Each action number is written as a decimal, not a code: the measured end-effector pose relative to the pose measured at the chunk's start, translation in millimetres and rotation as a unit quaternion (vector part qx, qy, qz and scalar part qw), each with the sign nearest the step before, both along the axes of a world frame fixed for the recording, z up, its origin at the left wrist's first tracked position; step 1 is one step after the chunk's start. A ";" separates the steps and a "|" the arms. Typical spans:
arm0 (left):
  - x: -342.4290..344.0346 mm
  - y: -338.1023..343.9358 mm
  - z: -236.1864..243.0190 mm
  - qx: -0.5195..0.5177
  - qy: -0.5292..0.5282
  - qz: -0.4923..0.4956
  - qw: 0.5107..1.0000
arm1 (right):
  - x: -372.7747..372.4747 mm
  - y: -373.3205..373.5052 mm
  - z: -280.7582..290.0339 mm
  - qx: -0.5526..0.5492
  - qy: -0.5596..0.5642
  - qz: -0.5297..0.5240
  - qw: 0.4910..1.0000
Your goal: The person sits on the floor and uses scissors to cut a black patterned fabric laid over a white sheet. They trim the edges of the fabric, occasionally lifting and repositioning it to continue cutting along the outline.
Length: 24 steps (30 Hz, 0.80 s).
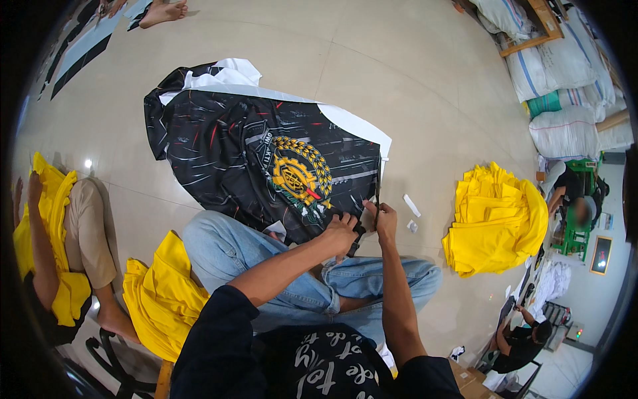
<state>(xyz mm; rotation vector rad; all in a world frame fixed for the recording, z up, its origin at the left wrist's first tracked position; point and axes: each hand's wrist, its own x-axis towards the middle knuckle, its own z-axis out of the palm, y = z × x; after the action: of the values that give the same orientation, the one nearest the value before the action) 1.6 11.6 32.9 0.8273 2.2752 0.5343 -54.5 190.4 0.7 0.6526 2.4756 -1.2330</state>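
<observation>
A large black fabric piece (219,146) with white edging, red and grey streaks and a yellow emblem lies on the floor and against my crossed legs in jeans. My left hand (339,233) has its fingers bent on the fabric's lower right part, gripping it. My right hand (385,223) is closed on scissors (377,199), held at the fabric's right edge; their blades are partly hidden. Two small white scraps (411,205) lie just right of that hand.
Folded yellow fabric lies right (492,219) and lower left (159,299) of me on the tiled floor. A co-worker (46,259) with yellow cloth sits left. Two more people (518,339) are at far right, below stacked white sacks (558,133). A bare foot shows top left.
</observation>
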 end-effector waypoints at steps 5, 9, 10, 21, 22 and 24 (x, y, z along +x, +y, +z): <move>0.3 -0.7 -6.7 0.003 -0.011 0.004 1.000 | 0.6 -11.0 13.4 -0.052 -0.031 -0.011 0.998; -1.7 1.4 -6.8 -0.008 -0.007 0.000 1.000 | -4.2 -12.7 15.3 -0.110 -0.053 -0.060 0.991; -1.3 2.4 -6.1 -0.009 -0.007 -0.002 1.000 | -7.2 -9.3 12.0 -0.104 -0.046 -0.050 0.992; -1.0 2.8 -3.8 -0.018 -0.016 -0.005 1.000 | -18.1 -9.8 4.4 -0.060 -0.033 -0.013 0.998; -0.5 2.5 -2.9 -0.021 -0.018 -0.005 1.000 | -19.2 -11.3 8.3 -0.073 -0.037 -0.019 0.996; -2.2 0.3 -5.3 -0.020 -0.022 -0.005 1.000 | -23.4 -14.1 15.3 -0.099 -0.046 -0.031 0.994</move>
<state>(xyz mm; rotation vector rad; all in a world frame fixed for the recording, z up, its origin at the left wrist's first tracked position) -0.6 12.0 27.6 0.8002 2.2324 0.4967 -77.9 176.3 16.0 0.7193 2.2385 -1.4145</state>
